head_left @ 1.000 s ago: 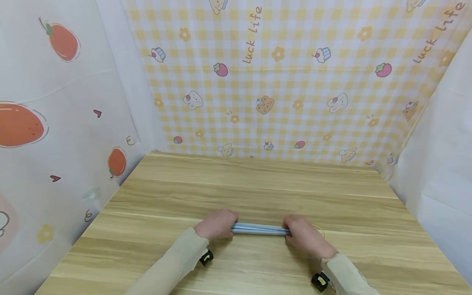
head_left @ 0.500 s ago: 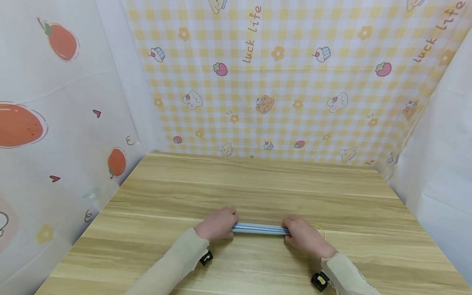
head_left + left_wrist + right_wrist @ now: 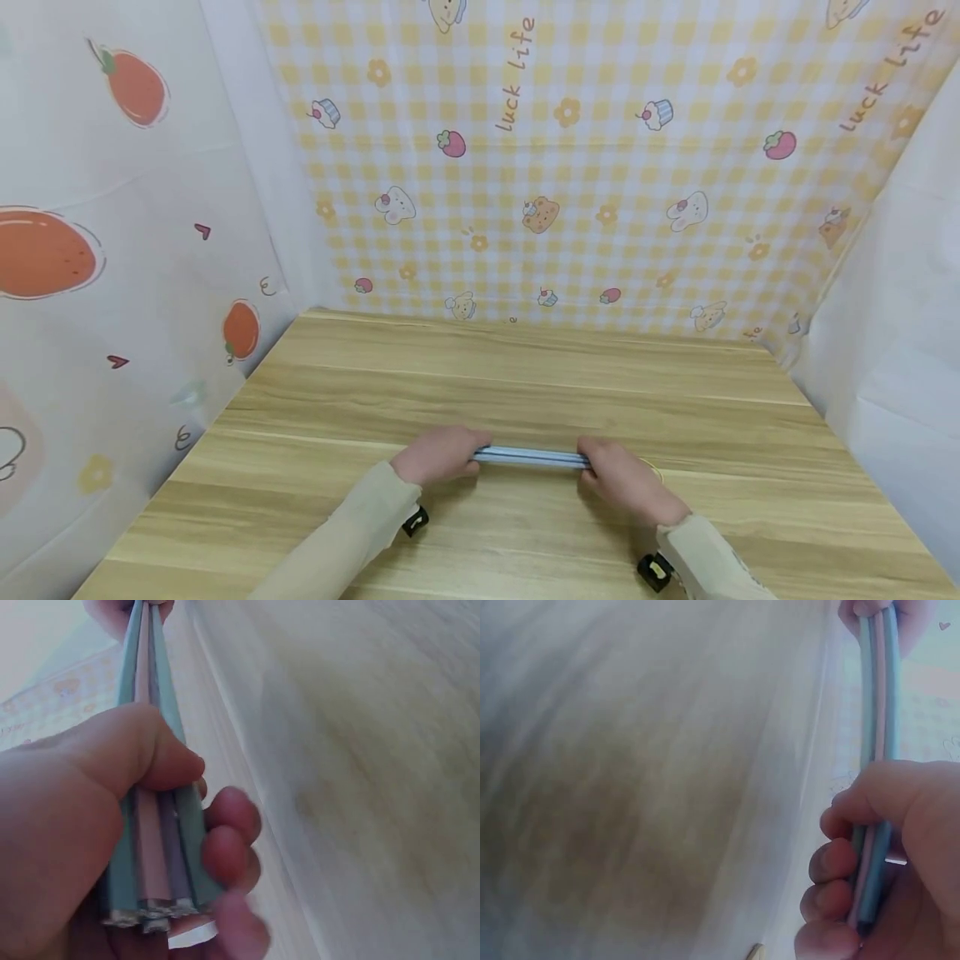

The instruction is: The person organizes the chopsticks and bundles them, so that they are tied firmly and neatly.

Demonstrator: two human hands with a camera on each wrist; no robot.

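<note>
A bundle of long, thin pastel sticks (image 3: 528,457), in blue-green, pink and purple, stretches between my two hands. My left hand (image 3: 441,456) grips one end, thumb laid across the top and fingers curled around the side; in the left wrist view the sticks' rough, pale ends (image 3: 154,911) show beside the palm. At the other end, my right hand (image 3: 626,479) holds the bundle with thumb over it and fingers curled. The right wrist view shows a dark tip (image 3: 865,928) near the lower fingers. The sticks lie side by side, roughly level.
A thin yellow loop (image 3: 657,470), like a rubber band, shows just beyond the right hand. The wood-grain table (image 3: 525,375) meets a yellow checked cloth (image 3: 570,167) at the back, with a fruit-printed cloth (image 3: 150,250) at left and a white cloth (image 3: 885,333) at right.
The bundle has risen slightly in the head view, and both hands have tilted a little with it. Both keep their grip on the ends.
</note>
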